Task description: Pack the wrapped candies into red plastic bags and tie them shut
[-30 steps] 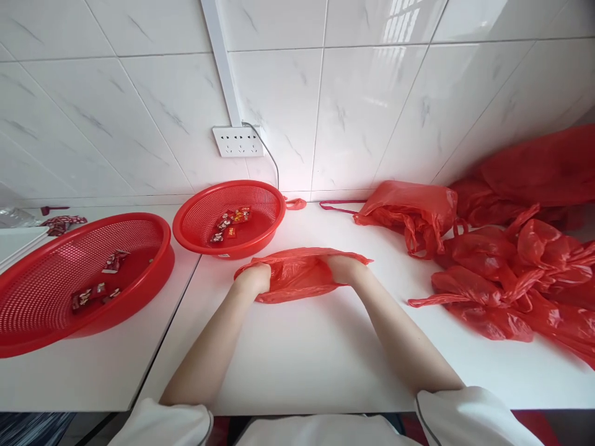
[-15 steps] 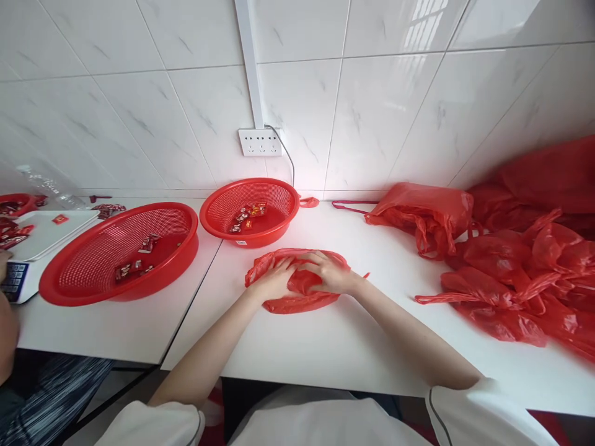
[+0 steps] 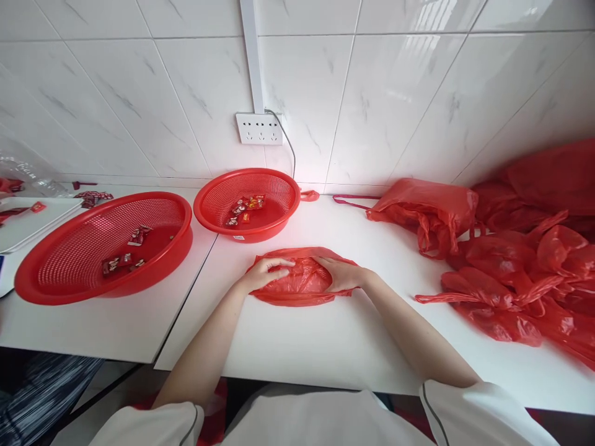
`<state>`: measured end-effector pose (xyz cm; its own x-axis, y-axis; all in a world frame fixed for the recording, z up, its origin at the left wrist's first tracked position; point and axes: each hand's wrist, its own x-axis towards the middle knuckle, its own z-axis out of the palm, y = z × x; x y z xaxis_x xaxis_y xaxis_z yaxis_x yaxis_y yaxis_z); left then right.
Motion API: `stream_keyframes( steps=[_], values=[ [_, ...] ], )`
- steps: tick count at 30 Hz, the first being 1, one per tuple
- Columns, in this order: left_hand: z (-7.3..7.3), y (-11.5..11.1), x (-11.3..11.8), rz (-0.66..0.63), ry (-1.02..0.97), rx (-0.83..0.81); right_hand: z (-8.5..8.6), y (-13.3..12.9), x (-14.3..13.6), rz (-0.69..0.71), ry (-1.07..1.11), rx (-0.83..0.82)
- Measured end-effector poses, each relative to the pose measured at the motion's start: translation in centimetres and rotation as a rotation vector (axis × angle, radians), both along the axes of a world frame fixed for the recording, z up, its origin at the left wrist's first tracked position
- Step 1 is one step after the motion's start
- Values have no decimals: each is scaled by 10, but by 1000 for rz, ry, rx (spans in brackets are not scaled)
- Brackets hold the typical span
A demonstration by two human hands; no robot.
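A red plastic bag (image 3: 302, 279) lies flattened on the white table (image 3: 297, 341) in front of me, its opening spread wide. My left hand (image 3: 264, 274) rests on the bag's left side, thumb and fingers apart. On the right side my right hand (image 3: 343, 275) touches the bag with its fingers spread. Some fingertips of both hands are hidden by the bag's film. Behind the bag stands a round red basket (image 3: 209, 204) holding several small wrapped packets (image 3: 246, 207).
A larger red basket (image 3: 51, 248) with a few packets stands at the left, beside a white tray (image 3: 28, 229). Several red bags (image 3: 502, 266) are heaped at the right. A person's dark patterned trousers (image 3: 46, 396) show at lower left.
My hands have moved apart, toward the two sides of the bag, and its middle now shows flatter and wider. The view has shifted slightly. The other person's arm is no longer in view.
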<state>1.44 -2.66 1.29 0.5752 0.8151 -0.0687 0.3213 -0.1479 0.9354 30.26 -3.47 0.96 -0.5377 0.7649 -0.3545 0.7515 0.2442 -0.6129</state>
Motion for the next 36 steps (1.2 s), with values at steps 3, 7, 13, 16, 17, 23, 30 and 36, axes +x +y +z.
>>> stream_keyframes(
  steps=[3, 7, 13, 16, 17, 23, 30, 36],
  values=[
    [-1, 7, -1, 167, -345, -167, 4, -3, 0, -3, 54, 40],
    [-6, 17, -6, 363, -618, -333, 11, 1, -1, 1, 75, 82],
    [13, 22, -10, 563, -505, -505, 51, -1, -23, 24, 224, 221],
    [34, 26, -6, 686, -530, -587, 82, -11, -36, 145, 405, 238],
    [40, 29, -3, 713, -577, -594, 93, -14, -40, 178, 448, 243],
    [39, 39, 10, 761, -816, -533, 135, -21, -61, 206, 589, 373],
    [8, 27, 13, 677, -824, -507, 121, -9, -59, 157, 458, 427],
    [6, 14, 28, 538, -810, -439, 95, 11, -46, 6, 270, 507]
  ],
)
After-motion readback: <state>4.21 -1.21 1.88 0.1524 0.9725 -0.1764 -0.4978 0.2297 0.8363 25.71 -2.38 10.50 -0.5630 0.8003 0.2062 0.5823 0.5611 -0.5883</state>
